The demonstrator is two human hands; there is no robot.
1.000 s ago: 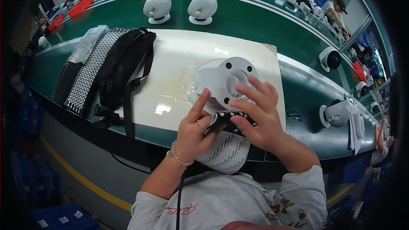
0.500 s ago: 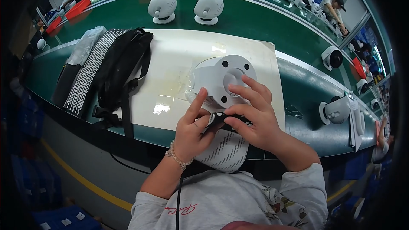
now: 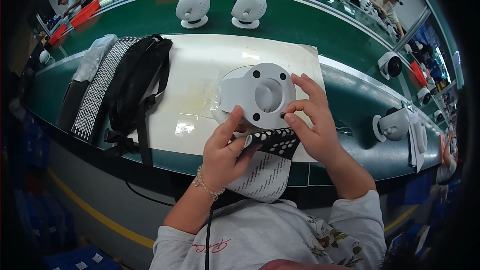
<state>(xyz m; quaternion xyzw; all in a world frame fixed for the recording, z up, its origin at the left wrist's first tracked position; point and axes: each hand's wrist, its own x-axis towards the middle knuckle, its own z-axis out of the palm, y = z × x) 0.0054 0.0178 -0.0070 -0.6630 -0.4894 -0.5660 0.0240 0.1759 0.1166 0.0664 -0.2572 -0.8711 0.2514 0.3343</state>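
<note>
A white device with a round base (image 3: 270, 68) lies on its side, the base and its round hollow facing me. Three black round pads sit near the base's rim. At the rim's lower right, the thumb and index finger of my right hand (image 3: 314, 122) pinch another small black pad against or just at the base; its contact is partly hidden. My left hand (image 3: 226, 151) grips a folded black sheet of pads (image 3: 280, 142) with round white gaps, below the base. Its index finger points up beside the device. The sheet's white printed backing (image 3: 262, 177) hangs toward my lap.
A white board (image 3: 192, 80) lies under the device on the green bench. To the left are a black strap bundle (image 3: 145, 75) and a perforated sheet (image 3: 107, 85). White devices (image 3: 193, 9) stand at the back and a similar device (image 3: 392, 126) at right. People work beyond.
My right hand has moved from the black sheet up and right to the base's lower right rim, a small black pad in its fingertips. The left hand keeps hold of the sheet.
</note>
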